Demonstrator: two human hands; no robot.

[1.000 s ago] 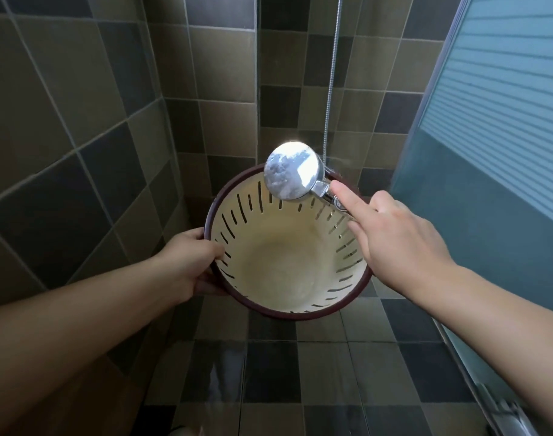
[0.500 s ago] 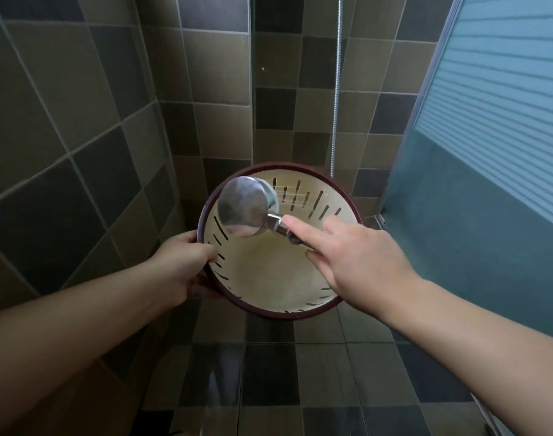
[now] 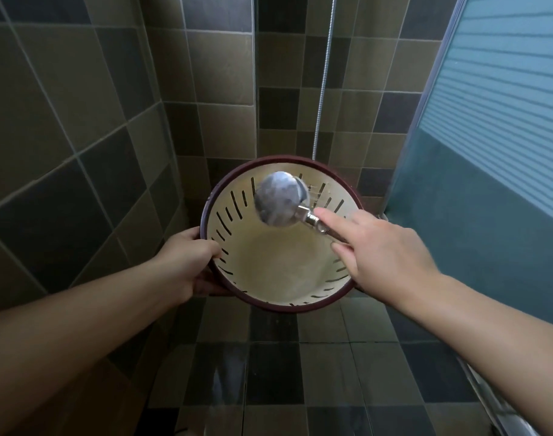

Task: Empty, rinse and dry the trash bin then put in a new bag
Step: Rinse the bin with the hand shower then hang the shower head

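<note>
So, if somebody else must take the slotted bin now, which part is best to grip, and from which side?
Probably the dark rim on the far right, coming from above. The bin is tilted with its mouth toward the camera, the left hand holds the left rim, and the right hand with the shower head covers the near right.

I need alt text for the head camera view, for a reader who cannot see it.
A person's left hand grips the rim of a cream slotted trash bin while the right hand holds a chrome shower head over its opening, inside a tiled shower stall.
</note>
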